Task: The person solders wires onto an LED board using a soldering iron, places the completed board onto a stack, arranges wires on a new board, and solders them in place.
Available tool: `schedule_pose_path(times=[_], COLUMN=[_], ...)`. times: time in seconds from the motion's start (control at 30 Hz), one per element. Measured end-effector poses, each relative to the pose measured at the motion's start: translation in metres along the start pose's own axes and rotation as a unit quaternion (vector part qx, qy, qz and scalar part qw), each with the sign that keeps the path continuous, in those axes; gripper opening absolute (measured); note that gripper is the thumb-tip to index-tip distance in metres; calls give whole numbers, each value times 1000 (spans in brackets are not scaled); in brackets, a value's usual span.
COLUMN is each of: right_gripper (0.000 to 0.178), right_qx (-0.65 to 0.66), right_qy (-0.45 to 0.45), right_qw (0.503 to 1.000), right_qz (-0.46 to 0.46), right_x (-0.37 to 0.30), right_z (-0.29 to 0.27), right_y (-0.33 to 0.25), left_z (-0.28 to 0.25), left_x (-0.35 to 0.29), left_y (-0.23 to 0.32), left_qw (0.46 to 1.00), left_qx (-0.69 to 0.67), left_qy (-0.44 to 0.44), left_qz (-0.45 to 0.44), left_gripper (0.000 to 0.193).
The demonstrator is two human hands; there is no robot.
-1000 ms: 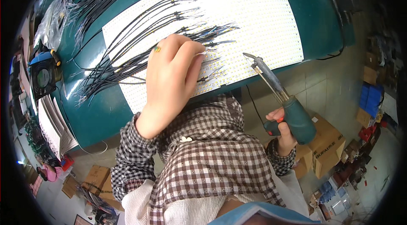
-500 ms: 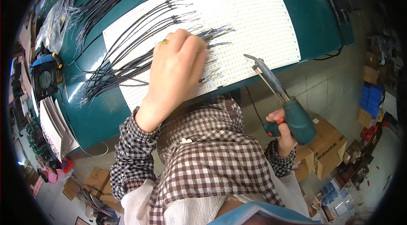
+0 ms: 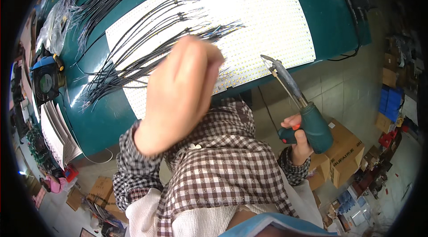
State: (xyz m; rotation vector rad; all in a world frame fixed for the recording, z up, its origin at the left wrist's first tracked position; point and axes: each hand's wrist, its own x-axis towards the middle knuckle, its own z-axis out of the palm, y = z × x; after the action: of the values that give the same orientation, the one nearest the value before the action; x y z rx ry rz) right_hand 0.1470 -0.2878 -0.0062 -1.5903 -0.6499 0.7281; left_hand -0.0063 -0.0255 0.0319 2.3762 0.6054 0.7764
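Wires (image 3: 213, 34), black, lie across the white board (image 3: 267, 14) at 11 o'clock of the view, bared ends toward 2. Person's left hand (image 3: 178, 85), blurred, fingers drawn together over the lower wires; cannot tell whether anything is pinched. Right hand (image 3: 301, 150) wrapped round the soldering iron (image 3: 290, 83), tip above or on the board, contact unclear. Judged best: grip wires by the sheath, bared ends separated, fingers clear of the tip, iron steady. Carton (image 3: 343, 154) at 4 o'clock, contents hidden; clear bag (image 3: 52, 36) at 10, contents indistinct.
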Motion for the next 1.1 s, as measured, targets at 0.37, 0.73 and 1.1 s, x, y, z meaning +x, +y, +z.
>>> schedule_pose_path(times=[0.37,0.73,1.1], right_gripper=[51,49,61], right_qx=[2,-15,-52], right_qy=[15,-32,-58], right_qw=[1000,999,996], right_qz=[-4,20,-37], right_x=[-7,-16,-22], right_z=[3,-1,-4], right_y=[-4,1,19], left_z=[44,53,59], left_x=[-51,-56,-58], left_y=[3,-5,-7], left_qw=[989,989,992], left_qx=[6,-21,-11], left_qy=[-30,34,60], left_qz=[-142,-145,-107], left_gripper=[14,16,18])
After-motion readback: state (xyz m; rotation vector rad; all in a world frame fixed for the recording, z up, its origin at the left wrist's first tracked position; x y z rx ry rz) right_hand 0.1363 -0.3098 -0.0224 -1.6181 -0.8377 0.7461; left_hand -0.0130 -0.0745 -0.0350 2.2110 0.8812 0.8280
